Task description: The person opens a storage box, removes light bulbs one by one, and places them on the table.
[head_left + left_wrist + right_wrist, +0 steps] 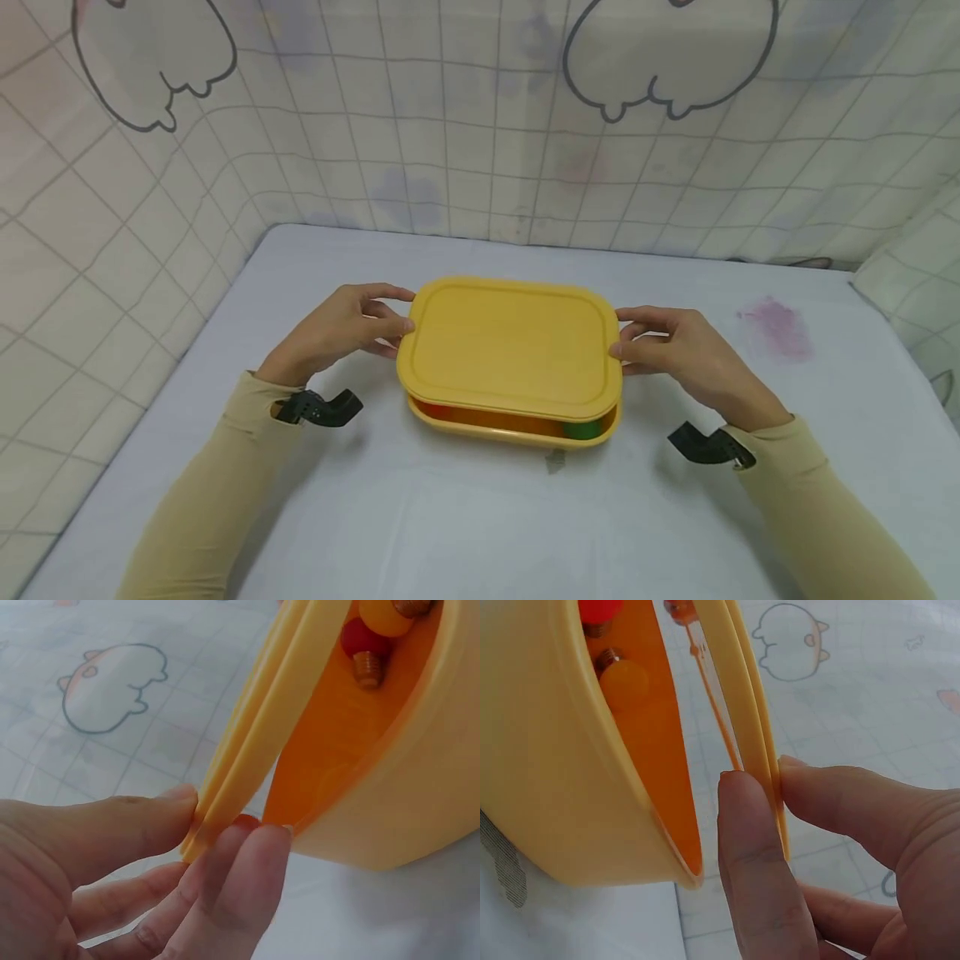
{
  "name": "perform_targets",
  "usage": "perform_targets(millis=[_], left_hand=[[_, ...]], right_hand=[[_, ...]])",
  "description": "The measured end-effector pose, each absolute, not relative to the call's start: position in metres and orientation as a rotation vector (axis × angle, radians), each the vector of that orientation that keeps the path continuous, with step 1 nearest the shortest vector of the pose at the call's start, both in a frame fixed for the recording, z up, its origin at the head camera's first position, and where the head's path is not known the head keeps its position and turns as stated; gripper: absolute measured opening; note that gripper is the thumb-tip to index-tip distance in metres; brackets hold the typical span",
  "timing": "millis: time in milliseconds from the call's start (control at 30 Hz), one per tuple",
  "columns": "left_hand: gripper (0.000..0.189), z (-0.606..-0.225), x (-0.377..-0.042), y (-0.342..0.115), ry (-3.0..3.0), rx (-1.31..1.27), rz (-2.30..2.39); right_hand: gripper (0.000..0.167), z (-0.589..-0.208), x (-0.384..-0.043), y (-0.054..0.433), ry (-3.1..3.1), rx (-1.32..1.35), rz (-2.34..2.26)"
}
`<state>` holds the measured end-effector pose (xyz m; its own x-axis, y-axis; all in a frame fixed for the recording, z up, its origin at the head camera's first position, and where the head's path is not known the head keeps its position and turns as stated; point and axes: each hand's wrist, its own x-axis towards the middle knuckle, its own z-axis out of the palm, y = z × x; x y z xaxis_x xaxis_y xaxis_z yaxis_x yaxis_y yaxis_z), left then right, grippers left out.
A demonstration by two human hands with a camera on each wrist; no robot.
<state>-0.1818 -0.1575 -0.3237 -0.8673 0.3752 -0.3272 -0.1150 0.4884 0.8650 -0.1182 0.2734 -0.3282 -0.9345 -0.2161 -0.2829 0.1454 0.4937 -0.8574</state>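
A yellow rectangular lid point(517, 346) with rounded corners is held over a matching yellow box point(495, 433). At the lid's left end, my left hand point(348, 325) pinches the edge between thumb and fingers. My right hand point(675, 346) pinches the opposite end the same way. A gap shows between lid and box along the near side. Through it, the left wrist view shows a small red bulb point(365, 645) with a threaded base and a yellow bulb point(386, 616). Something green point(583, 429) is at the box's near right corner. The lid hides most of the contents.
The box stands on a table with a white cloth point(450, 533), which has a pink stain point(780, 329) on the right. A grid-patterned curtain point(480, 125) with cartoon outlines hangs behind the table and along its left side.
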Motion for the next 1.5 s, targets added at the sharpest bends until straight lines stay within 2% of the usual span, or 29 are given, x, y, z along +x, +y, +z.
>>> perform_targets(millis=[633,1233,1500], left_hand=[[0.056,-0.303,-0.196,-0.154,2.279,0.289,1.464],[0.058,-0.278,-0.229,-0.147,2.37,0.307,1.421],[0.053,-0.274,-0.244,-0.143,2.37,0.349,1.462]], right_hand=[[0.07,-0.315,-0.146,0.279,2.455,-0.049,-1.411],[0.072,-0.294,-0.181,0.284,2.487,-0.059,-1.377],[0.069,-0.294,-0.194,0.285,2.514,-0.086,-1.399]])
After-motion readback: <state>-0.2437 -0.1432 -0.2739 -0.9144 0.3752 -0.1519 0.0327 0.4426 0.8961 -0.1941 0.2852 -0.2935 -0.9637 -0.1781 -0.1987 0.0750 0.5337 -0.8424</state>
